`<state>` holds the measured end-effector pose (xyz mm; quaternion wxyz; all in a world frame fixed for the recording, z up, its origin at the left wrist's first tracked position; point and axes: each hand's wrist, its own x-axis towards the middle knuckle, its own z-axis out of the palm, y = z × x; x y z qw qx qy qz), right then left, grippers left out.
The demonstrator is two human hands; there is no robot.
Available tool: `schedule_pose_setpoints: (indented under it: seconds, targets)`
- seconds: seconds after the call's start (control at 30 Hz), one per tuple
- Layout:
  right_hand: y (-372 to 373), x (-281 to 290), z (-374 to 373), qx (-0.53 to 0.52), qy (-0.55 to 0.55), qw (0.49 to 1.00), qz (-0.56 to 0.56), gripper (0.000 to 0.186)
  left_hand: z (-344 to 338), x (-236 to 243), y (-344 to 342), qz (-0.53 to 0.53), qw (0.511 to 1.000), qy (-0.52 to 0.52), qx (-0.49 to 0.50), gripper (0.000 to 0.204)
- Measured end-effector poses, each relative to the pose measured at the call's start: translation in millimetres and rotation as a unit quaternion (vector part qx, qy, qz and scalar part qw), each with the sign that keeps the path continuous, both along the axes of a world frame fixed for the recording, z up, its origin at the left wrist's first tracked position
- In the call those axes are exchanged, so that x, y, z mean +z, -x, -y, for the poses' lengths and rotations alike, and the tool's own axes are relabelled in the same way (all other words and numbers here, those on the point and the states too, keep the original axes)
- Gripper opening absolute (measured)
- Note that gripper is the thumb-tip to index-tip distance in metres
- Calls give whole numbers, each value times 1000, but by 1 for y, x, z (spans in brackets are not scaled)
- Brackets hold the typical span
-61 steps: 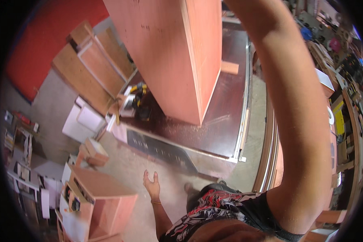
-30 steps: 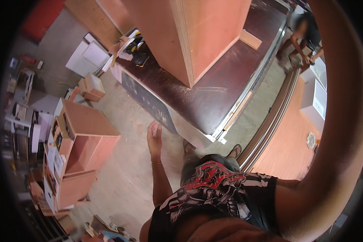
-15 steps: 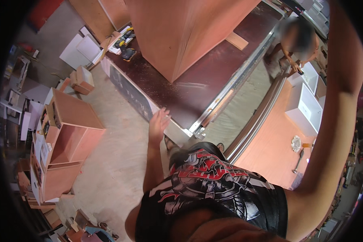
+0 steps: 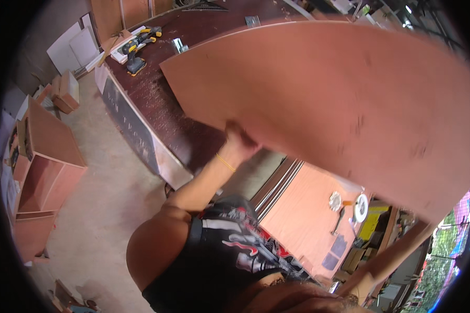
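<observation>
A large reddish-brown plywood panel (image 4: 339,99) fills the upper right of the head view, tilted over a dark worktable (image 4: 156,104). My left hand (image 4: 238,140) reaches up and grips the panel's lower edge, a yellow band on its wrist. My right forearm (image 4: 397,250) rises from the lower right to the panel's far lower edge. The right hand itself is hidden behind the panel.
A yellow and black power drill (image 4: 136,49) lies on the sawdust-covered worktable. An open wooden cabinet (image 4: 47,167) stands on the concrete floor at the left. Metal rails (image 4: 277,182) and an orange board (image 4: 303,214) with small tools lie to the right. White boards (image 4: 70,49) lean at the back.
The panel stood upright on the table and now tilts across the view. My left hand, which hung free, has risen and taken hold of its lower edge.
</observation>
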<state>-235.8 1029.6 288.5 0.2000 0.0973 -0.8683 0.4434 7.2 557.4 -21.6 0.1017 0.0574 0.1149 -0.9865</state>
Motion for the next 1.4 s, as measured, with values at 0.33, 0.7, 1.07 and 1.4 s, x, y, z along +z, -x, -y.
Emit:
schedule_pose_setpoints:
  seconds: [0.33,0.7,1.07,1.4]
  targets:
    - [-108,-182,-149,-141,168,957,193,58,-89,-23,17,218,971,93,19,88]
    - [-160,-274,-183,-215,221,892,331,56,-98,-125,23,209,971,105,55,82]
    - [-211,-294,-133,-189,247,829,465,86,-65,-144,2,298,942,156,3,65]
    - [-270,-371,-148,-192,252,850,420,76,-14,-151,-36,361,884,291,-57,50]
